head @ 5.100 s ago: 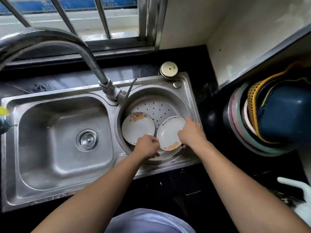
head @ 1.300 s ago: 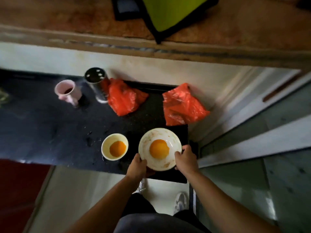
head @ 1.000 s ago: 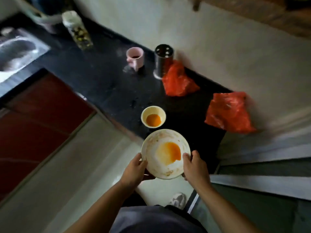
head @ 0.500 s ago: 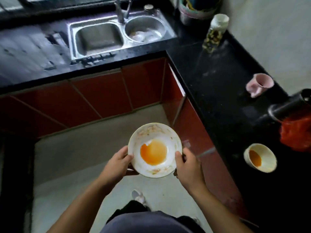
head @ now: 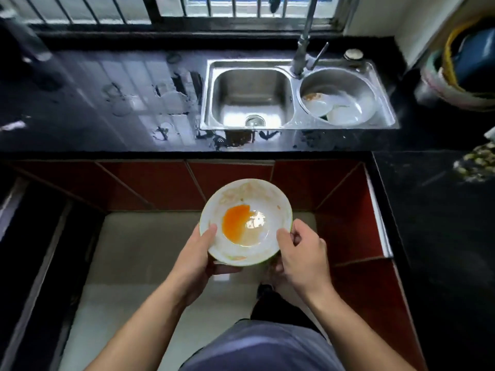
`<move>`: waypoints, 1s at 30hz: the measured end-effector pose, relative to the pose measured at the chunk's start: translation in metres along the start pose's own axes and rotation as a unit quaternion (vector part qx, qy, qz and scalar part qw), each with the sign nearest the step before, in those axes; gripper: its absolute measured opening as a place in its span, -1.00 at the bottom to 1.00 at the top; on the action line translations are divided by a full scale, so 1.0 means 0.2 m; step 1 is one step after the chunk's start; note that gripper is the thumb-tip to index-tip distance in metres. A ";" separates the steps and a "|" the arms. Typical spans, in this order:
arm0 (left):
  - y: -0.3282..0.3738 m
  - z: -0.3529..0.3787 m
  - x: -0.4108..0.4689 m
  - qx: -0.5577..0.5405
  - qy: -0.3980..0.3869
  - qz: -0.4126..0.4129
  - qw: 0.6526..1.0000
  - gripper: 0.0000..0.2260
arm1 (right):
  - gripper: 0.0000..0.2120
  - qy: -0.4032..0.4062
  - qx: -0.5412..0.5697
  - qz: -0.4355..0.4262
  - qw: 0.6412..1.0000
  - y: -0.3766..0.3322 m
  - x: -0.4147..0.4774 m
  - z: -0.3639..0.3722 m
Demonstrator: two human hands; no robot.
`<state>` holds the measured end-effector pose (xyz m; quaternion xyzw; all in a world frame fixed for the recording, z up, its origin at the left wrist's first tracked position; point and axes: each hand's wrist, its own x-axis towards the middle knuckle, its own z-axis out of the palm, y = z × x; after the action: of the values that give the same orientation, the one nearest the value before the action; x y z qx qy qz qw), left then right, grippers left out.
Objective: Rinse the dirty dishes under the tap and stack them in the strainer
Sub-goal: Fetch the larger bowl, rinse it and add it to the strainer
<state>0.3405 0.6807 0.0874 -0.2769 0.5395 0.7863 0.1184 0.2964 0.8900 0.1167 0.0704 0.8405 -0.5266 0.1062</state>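
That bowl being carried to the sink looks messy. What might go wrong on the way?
1. The bowl, held by the left hand and right hand, has a pool of orange liquid; tilting it may spill it onto the pale floor.
2. The round basin already holds two plates, so setting the bowl in carelessly may knock them.

A glossy, glazed white bowl [head: 246, 222] streaked with wet orange sauce; beyond it a brushed stainless-steel sink [head: 294, 95] and metal tap [head: 304, 38], set in a polished black stone counter [head: 107, 103] above shiny red cabinet fronts [head: 160, 183].
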 end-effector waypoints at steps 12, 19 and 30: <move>0.81 0.05 1.00 -0.107 0.123 -0.001 0.987 -0.74 | -0.56 -0.200 -0.016 -0.041 0.979 -0.61 1.37 0.15; 1.14 -0.04 1.71 -0.046 0.078 -0.022 0.996 -0.76 | -0.84 -0.074 0.044 0.126 0.988 -0.66 2.00 0.24; 1.42 0.05 2.38 0.012 0.055 -0.090 0.994 -0.66 | -0.57 0.142 -0.281 0.159 0.936 -0.59 2.94 -0.19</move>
<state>-0.1895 0.5260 0.0447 -0.3656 0.5274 0.7497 0.1616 -0.3030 0.8763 0.0876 0.2442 0.9384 -0.2296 0.0838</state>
